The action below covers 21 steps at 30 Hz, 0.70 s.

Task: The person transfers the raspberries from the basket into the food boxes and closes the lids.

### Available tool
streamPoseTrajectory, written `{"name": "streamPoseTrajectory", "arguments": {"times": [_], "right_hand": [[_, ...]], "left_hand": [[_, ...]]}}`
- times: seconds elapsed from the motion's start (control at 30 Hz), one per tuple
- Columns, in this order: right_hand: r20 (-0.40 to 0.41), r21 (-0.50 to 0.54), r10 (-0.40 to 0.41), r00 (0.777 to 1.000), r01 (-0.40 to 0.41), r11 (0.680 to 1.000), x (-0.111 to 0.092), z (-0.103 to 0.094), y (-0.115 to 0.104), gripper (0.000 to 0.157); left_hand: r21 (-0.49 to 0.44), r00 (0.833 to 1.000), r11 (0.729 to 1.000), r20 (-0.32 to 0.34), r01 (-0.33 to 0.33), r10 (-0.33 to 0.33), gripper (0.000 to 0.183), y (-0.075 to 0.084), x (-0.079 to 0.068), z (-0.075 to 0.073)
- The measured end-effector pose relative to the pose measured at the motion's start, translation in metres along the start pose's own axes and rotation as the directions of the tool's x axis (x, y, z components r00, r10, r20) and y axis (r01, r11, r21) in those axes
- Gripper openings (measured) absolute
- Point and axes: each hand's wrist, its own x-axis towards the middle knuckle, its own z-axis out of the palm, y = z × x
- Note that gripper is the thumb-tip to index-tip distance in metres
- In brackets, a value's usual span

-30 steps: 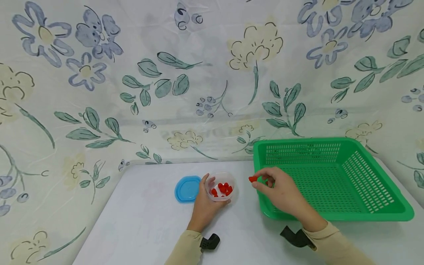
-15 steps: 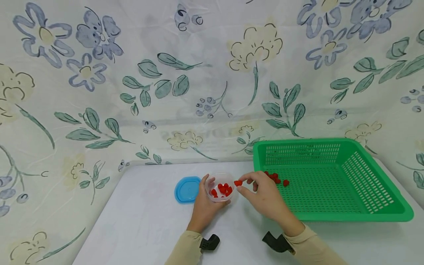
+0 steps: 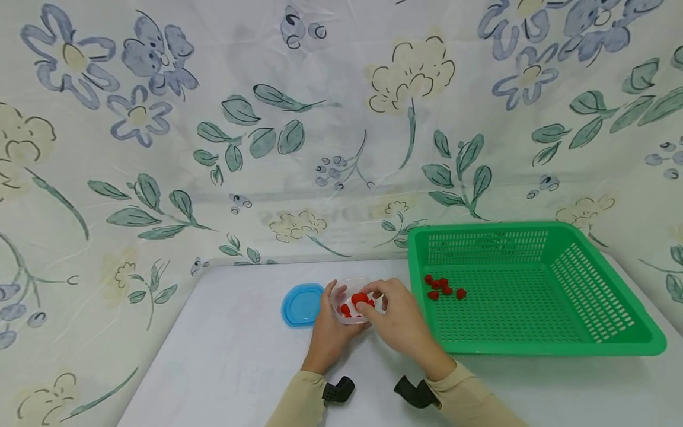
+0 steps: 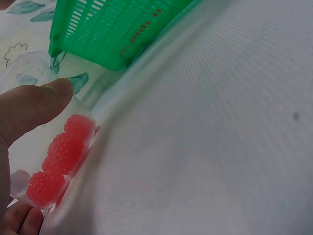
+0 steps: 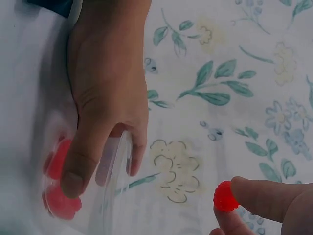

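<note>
My left hand (image 3: pixel 328 338) grips a small clear plastic container (image 3: pixel 352 283) from its left side, thumb and fingers around the wall. Several red raspberries (image 4: pixel 66 152) lie at its bottom, seen through the wall in the left wrist view. Between thumb and fingertip, my right hand (image 3: pixel 402 323) pinches one raspberry (image 5: pixel 225 197). In the head view that hand is over the container's right rim and covers part of the opening. The right wrist view has the pinched raspberry apart from the berries inside.
A green perforated basket (image 3: pixel 533 326) stands at the right with several raspberries (image 3: pixel 446 290) near its left wall. Left of the container lies a blue lid (image 3: pixel 302 305) on the white table (image 3: pixel 235 356). A floral cloth (image 3: pixel 320 130) hangs behind the table.
My right hand has moved left from the basket's edge to over the container, carrying the pinched raspberry. The basket's raspberries have come into view. My left hand and the container have stayed put.
</note>
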Motion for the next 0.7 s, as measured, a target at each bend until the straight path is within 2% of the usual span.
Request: {"name": "streamPoseTrajectory", "arguments": {"times": [0.27,0.7], "right_hand": [[0.018,0.015,0.033,0.999,-0.033,0.999,0.005,0.022,0.005,0.019],[-0.043,0.015,0.052,0.998,-0.052,0.999,0.012,0.044,0.024,0.019]], "left_hand": [[0.000,1.000,1.000,0.010,-0.028,0.028,0.105,-0.001,0.000,-0.002],[-0.022,0.999,0.999,0.014,-0.028,0.029,0.104,-0.003,0.001,-0.004]]}}
